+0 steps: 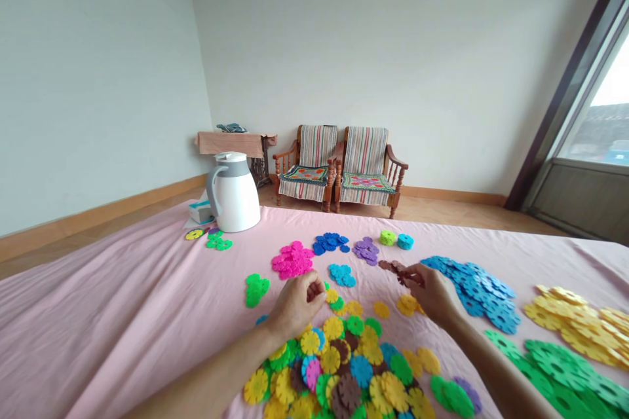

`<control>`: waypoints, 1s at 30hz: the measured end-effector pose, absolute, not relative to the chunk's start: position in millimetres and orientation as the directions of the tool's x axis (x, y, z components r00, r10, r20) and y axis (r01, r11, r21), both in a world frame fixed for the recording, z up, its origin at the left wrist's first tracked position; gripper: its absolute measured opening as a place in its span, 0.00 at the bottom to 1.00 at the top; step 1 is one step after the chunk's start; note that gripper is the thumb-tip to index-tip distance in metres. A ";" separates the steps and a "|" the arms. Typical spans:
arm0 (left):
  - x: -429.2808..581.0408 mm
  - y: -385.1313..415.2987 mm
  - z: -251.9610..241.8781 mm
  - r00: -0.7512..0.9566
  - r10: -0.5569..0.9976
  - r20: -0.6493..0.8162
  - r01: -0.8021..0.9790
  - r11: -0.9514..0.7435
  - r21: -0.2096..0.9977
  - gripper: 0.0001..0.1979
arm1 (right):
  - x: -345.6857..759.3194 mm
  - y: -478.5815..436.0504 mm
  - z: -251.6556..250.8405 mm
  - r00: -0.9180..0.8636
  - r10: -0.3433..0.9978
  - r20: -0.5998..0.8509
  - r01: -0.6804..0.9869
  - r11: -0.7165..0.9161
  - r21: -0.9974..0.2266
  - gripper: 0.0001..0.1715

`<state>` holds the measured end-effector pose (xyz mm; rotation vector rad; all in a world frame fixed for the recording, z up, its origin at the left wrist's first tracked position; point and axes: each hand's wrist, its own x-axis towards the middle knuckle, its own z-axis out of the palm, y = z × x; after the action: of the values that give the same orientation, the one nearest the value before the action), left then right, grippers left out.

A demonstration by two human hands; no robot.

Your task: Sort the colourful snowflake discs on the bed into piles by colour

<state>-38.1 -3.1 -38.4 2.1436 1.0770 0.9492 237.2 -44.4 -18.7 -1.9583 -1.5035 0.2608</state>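
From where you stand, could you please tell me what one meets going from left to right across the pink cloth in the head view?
White jug, green pile, pink pile, blue pile, purple pile, green stack, cyan stack, large blue heap, yellow heap.

A few brown toothed discs (397, 270), joined in a short chain, are sitting pinched in the right hand (435, 294).

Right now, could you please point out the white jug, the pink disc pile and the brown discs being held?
white jug (234, 200): head view, middle of its body.
pink disc pile (293, 260): head view, centre of the pile.
brown discs (393, 268): head view, end beyond the right hand (435, 294).
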 end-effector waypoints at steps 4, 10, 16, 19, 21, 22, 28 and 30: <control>-38.0 -3.1 -38.2 0.428 0.835 0.346 0.452 -0.529 0.718 0.02 | 250.4 -41.3 -18.2 0.414 0.885 0.215 0.765 -0.210 -0.610 0.16; -36.3 -3.1 -37.7 0.429 0.845 0.319 0.444 -0.504 0.740 0.03 | 211.5 -62.5 5.2 0.116 0.981 0.156 0.786 0.006 -0.618 0.09; -36.6 -3.2 -36.7 0.432 0.841 0.326 0.443 -0.512 0.736 0.02 | 154.2 -98.5 24.1 -0.365 0.931 0.019 0.706 0.290 -0.646 0.08; -36.4 -3.5 -36.2 0.429 0.843 0.324 0.444 -0.509 0.738 0.02 | 141.2 -104.7 20.6 -0.343 0.939 0.038 0.742 0.296 -0.602 0.11; -36.1 -3.5 -36.1 0.430 0.843 0.325 0.443 -0.510 0.737 0.02 | 136.4 -105.1 17.7 -0.342 0.938 0.048 0.753 0.304 -0.583 0.12; -36.0 -3.6 -36.1 0.430 0.842 0.326 0.443 -0.511 0.737 0.02 | 134.6 -104.8 16.7 -0.343 0.938 0.051 0.755 0.307 -0.579 0.12; -35.8 -3.7 -36.6 0.430 0.844 0.320 0.445 -0.507 0.738 0.02 | 129.0 -103.4 16.6 -0.348 0.937 0.043 0.754 0.307 -0.580 0.08; -35.8 -3.7 -36.7 0.430 0.843 0.323 0.446 -0.509 0.736 0.02 | 128.9 -104.8 16.8 -0.358 0.932 0.045 0.752 0.317 -0.578 0.08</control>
<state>-35.8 -3.7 -36.7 2.1285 1.0826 0.9301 128.9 -104.8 16.8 -1.5005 -2.2181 0.6693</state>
